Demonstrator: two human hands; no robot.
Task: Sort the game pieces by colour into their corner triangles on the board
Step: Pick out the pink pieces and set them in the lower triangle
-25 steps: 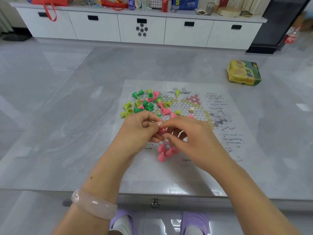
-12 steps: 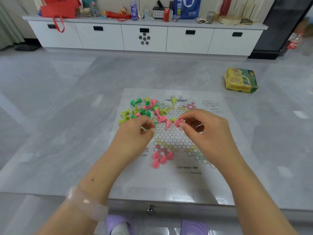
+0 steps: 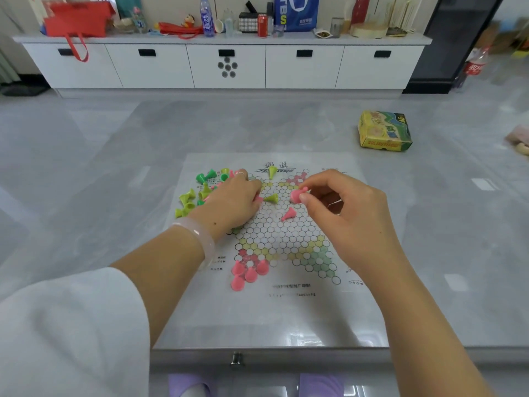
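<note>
Board (image 3: 289,310) mid-frame on grey table (image 3: 86,196); mixed pile (image 3: 200,193) of green, yellow, pink pieces upper left of board, four pink pieces (image 3: 246,272) stood at lower-left triangle

Risk: left hand (image 3: 232,202), palm down over pile, could sweep pieces off sheet; its grip hidden, cannot tell

Risk: right hand (image 3: 349,213), raised right of centre, pinches pink piece (image 3: 296,195) between thumb and forefinger; thin hold may slip, topple loose pink piece (image 3: 287,214)

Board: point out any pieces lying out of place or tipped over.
On the board, a pink piece lies tipped on the white centre cells, as does a yellow-green piece. Another yellow-green piece sits alone near the far edge. The mixed pile at far left remains unsorted.
</note>
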